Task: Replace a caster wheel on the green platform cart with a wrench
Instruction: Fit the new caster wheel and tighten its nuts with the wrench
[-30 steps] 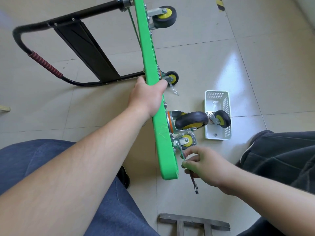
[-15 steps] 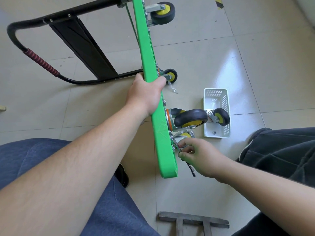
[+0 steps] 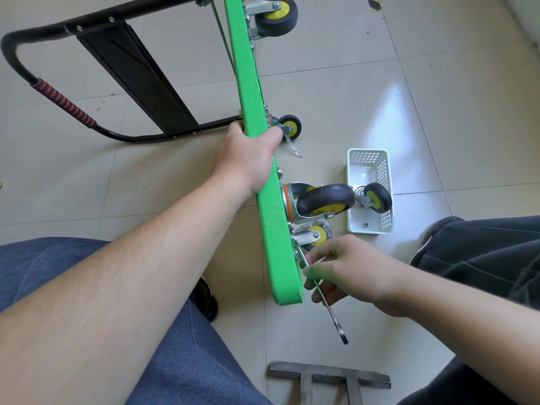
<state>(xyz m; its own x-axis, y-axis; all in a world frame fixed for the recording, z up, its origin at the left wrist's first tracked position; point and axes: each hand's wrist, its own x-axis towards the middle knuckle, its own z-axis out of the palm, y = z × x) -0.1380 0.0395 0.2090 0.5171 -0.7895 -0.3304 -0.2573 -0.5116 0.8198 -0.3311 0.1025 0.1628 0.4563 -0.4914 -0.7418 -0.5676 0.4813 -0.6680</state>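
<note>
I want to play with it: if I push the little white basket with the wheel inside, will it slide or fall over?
The basket would probably slide easily, since it looks like thin plastic on a shiny tiled floor. It sits low and flat, so tipping seems unlikely. The loose wheel inside might roll and bump about.

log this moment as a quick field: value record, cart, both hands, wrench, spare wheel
cart: green platform cart tipped on its edge on the tiled floor, casters facing right
left hand: left hand grips the deck's edge
right hand: right hand holds the wrench
wrench: wrench with its head at the mount of the lower caster
spare wheel: loose caster lying in the white basket
floor: metal frame near the bottom edge
</note>
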